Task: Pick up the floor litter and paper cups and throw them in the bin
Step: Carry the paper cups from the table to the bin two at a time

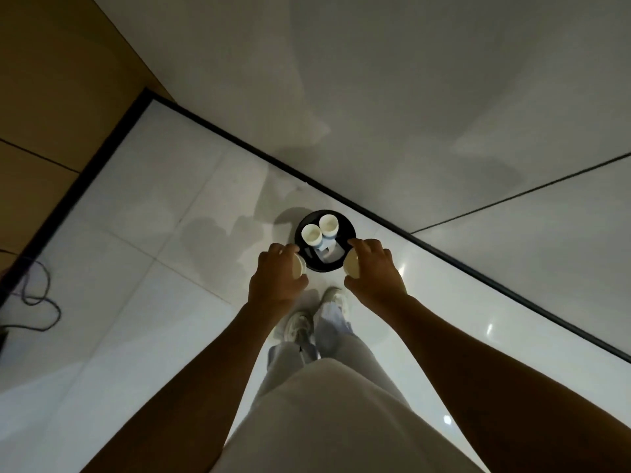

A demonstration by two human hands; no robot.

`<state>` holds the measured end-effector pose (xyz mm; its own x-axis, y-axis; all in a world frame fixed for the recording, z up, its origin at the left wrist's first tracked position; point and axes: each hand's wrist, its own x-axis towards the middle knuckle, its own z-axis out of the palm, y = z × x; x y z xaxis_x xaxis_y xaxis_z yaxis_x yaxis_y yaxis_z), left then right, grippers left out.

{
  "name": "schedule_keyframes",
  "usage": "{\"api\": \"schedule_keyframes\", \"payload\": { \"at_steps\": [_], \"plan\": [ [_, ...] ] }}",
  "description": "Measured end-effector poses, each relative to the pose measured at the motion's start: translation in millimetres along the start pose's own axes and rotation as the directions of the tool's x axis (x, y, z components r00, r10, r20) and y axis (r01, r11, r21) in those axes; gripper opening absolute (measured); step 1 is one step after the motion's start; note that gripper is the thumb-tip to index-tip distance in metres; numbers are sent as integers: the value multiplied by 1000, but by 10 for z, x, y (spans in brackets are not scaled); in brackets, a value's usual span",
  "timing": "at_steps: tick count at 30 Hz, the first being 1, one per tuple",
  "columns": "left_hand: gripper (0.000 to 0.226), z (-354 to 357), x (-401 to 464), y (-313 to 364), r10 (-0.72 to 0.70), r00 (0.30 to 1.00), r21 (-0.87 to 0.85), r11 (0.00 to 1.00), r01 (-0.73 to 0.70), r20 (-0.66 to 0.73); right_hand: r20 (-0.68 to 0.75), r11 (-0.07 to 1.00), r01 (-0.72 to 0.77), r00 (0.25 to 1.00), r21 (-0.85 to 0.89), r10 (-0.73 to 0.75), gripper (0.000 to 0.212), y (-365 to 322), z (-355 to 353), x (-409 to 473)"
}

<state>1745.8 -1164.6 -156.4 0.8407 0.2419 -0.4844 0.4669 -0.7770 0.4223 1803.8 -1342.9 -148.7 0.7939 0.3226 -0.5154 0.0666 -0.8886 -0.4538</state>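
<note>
A paper cup (299,266) sat gripped in the left hand (277,275) and another cup (352,265) in the right hand (375,273), fingers curled round each, just short of the black bin (349,230) ahead and below, where two cups (322,229) already stood; releasing squarely over its mouth seemed wisest.

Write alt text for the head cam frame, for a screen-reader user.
Seen from above, a standing person holds a paper cup in each hand, left hand and right hand, over a round black bin on a white tiled floor. Two paper cups and some paper scraps already lie inside the bin, which stands near a wall corner; a dark cable lies at far left.
</note>
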Motion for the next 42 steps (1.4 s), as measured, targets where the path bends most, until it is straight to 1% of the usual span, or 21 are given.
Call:
{"api": "schedule_keyframes", "payload": {
  "at_steps": [4, 7, 11, 15, 21, 23, 29, 34, 36, 38, 40, 42],
  "plan": [
    [56, 284, 423, 11, 2, 1000, -19, 1000, -3, -20, 5, 999, 35, 999, 22, -35, 69, 160, 73, 616],
    [56, 474, 753, -16, -25, 1000, -28, 999, 25, -13, 12, 999, 20, 1000, 27, -21, 71, 280, 204, 1045],
    [53, 802, 1286, -187, -39, 999, -60, 998, 37, -23, 42, 999, -2, 999, 40, 0, 71, 473, 531, 1583],
    [56, 1201, 1884, -423, -40, 999, -39, 998, 39, -15, 66, 999, -24, 998, 34, 21, 72, 694, 905, 2157],
    [59, 1813, 2611, -763, -22, 1000, -59, 998, 22, 6, 65, 998, 14, 998, 56, -17, 74, 983, 1478, 2973],
    [60, 2041, 2762, -854, -12, 999, -41, 999, 14, 33, 75, 999, 36, 996, 28, -38, 75, 1081, 1650, 3175],
    [59, 2574, 3023, -1084, 27, 995, 24, 999, -29, 96, 174, 989, 83, 983, -123, -60, 73, 1380, 2039, 3486],
    [69, 2830, 3064, -1189, 87, 991, 52, 994, -93, 99, 201, 975, 122, 976, -185, -83, 71, 1525, 2250, 3554],
    [72, 2899, 3090, -1240, 116, 989, 61, 991, -122, 91, 213, 964, 152, 971, -217, -105, 73, 1556, 2322, 3565],
    [73, 2972, 3121, -1286, 137, 987, 60, 988, -142, 85, 196, 951, 186, 971, -247, -140, 76, 1580, 2392, 3557],
    [74, 3046, 3147, -1312, 142, 985, 90, 985, -150, 93, 178, 942, 203, 971, -268, -159, 82, 1596, 2448, 3540],
    [76, 3100, 3167, -1316, 150, 983, 136, 977, -164, 109, 190, 939, 199, 970, -280, -149, 90, 1604, 2483, 3527]
  ]
}}
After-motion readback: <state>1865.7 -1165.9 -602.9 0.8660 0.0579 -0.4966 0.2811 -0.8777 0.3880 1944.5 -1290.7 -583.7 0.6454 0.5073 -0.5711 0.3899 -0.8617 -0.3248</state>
